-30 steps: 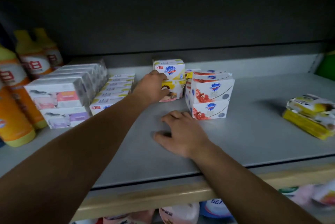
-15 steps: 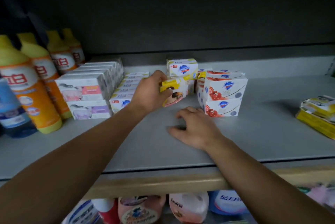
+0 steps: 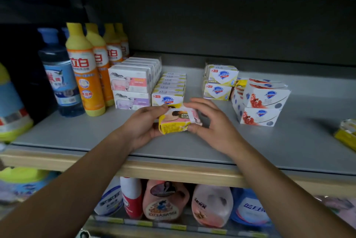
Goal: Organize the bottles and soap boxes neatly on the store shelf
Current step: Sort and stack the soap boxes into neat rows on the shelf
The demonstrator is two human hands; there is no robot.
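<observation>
yellow-and-pink soap pack [image 3: 178, 120] sits between both hands, low over the near middle of the grey shelf [image 3: 269, 147]; whether it touches the surface cannot be told. left hand [image 3: 142, 125] grips its left end, fingers curled under and thumb on top. right hand [image 3: 210, 122] holds the right end, thumb at the near edge, fingers arched over the far side.

head view, left to right: orange bottles [image 3: 86, 76] with yellow caps stand in a row running far, beside a blue bottle [image 3: 57, 76]. white soap boxes [image 3: 131, 85] are stacked two high. just right, a row of yellow-white safeguard boxes [image 3: 167, 99] runs far. a second safeguard stack [image 3: 219, 83] stands far of the hands. red-and-white boxes [image 3: 260, 103] stand right of it. yellow packs [image 3: 346, 133] lie at the right edge. a lower tier holds pink jugs [image 3: 165, 201].
</observation>
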